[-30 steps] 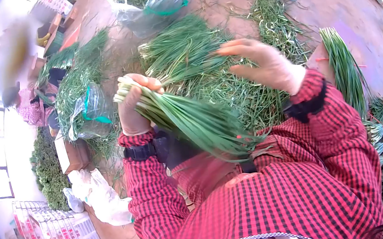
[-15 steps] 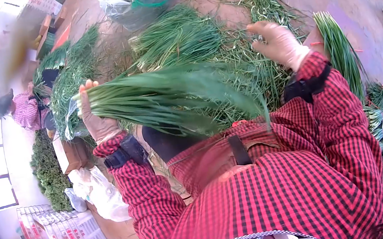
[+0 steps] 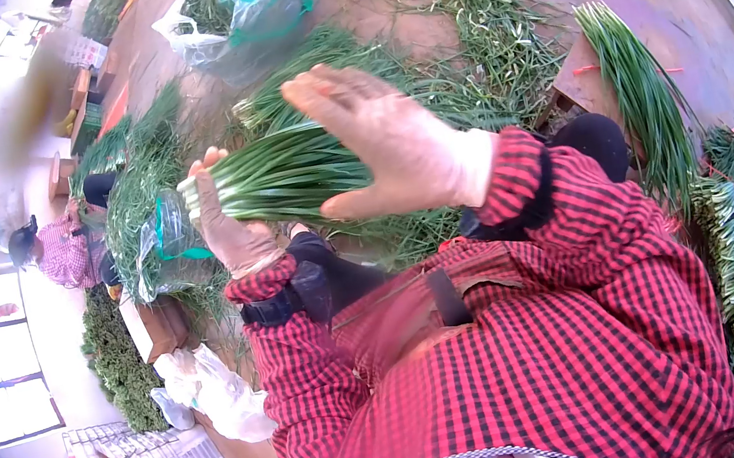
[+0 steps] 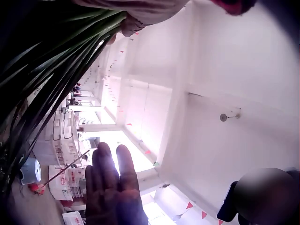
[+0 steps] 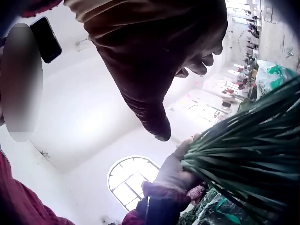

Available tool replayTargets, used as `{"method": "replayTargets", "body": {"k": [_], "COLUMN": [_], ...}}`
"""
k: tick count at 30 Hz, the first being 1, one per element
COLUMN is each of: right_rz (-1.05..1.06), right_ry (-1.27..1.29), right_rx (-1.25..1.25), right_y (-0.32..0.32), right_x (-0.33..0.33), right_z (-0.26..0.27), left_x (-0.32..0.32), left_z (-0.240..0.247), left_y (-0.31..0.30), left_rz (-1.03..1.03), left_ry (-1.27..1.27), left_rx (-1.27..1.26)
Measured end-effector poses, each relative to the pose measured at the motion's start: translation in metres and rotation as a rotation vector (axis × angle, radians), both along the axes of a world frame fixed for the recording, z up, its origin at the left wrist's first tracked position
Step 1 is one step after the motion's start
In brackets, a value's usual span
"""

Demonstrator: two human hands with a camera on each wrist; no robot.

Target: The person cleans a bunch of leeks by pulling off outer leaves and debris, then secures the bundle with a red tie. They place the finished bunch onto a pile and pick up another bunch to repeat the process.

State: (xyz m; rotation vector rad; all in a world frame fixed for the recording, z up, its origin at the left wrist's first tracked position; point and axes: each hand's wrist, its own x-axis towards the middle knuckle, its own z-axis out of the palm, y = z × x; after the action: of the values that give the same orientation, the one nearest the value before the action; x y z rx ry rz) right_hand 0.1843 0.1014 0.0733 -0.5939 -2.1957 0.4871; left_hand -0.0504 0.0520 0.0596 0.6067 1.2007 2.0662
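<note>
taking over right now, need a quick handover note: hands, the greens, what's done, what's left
Left hand: grips a chive bunch near its pale root ends, held level.
Right hand: open, fingers straight, by the bunch's leaves, holding nothing.
Done: neat bunches lie to the right.
Left: loose chive pile ahead looks unsorted; the held bunch shows no tie.

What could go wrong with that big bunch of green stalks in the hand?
1. Only the left hand grips the bunch of green stalks, near its pale ends, while the right hand is open with straight fingers. Some stalks might slip out.
2. Fallen stalks would probably land in the loose greens on the floor and get mixed up.
</note>
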Motion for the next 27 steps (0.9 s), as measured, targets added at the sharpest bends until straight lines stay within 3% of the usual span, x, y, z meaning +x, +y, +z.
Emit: {"method": "replayTargets", "body": {"k": [4, 5, 8, 10, 11, 13, 15, 19, 21, 23, 25, 27], "right_rz": [-0.061, -0.076, -0.199, -0.182, -0.191, -0.212, -0.029, -0.129, -0.134, -0.279, -0.44, -0.361], "right_ry": [-0.041, -0.054, 0.087, 0.279, 0.457, 0.615, 0.934, 1.293, 1.483, 1.506, 1.506, 1.634], "right_rx": [0.025, 0.054, -0.093, -0.256, -0.114, -0.12, -0.659, -0.809, -0.646, -0.542, -0.515, -0.519], "right_y": [0.005, 0.003, 0.014, 0.025, 0.033, 0.056, 0.065, 0.07, 0.08, 0.077, 0.065, 0.059], "right_x": [-0.016, -0.024, -0.03, -0.016, -0.008, 0.016, 0.056, 0.164, 0.221, 0.267, 0.3, 0.316], "right_z": [-0.011, -0.02, -0.034, -0.03, -0.033, -0.042, -0.027, 0.003, -0.012, -0.028, -0.042, -0.056], "left_x": [0.043, 0.057, 0.091, 0.116, 0.127, 0.154, 0.153, 0.097, 0.052, 0.038, 0.033, 0.043], "left_z": [0.008, 0.014, 0.023, 0.036, 0.042, 0.052, 0.035, -0.095, -0.164, -0.163, -0.165, -0.159], "left_y": [0.014, 0.02, 0.04, 0.047, 0.05, 0.05, 0.06, 0.08, 0.075, 0.058, 0.052, 0.056], "left_rz": [-0.193, -0.274, -0.359, -0.425, -0.487, -0.64, -0.708, -1.226, -1.11, -0.901, -0.773, -0.618], "left_ry": [-0.001, -0.119, -0.216, -0.096, -0.029, 0.241, 0.811, 0.811, 0.568, 0.287, 0.238, 0.288], "left_rx": [0.047, 0.089, 0.085, 0.09, 0.101, 0.176, 0.074, -0.433, -0.706, -0.802, -0.83, -0.717]}}
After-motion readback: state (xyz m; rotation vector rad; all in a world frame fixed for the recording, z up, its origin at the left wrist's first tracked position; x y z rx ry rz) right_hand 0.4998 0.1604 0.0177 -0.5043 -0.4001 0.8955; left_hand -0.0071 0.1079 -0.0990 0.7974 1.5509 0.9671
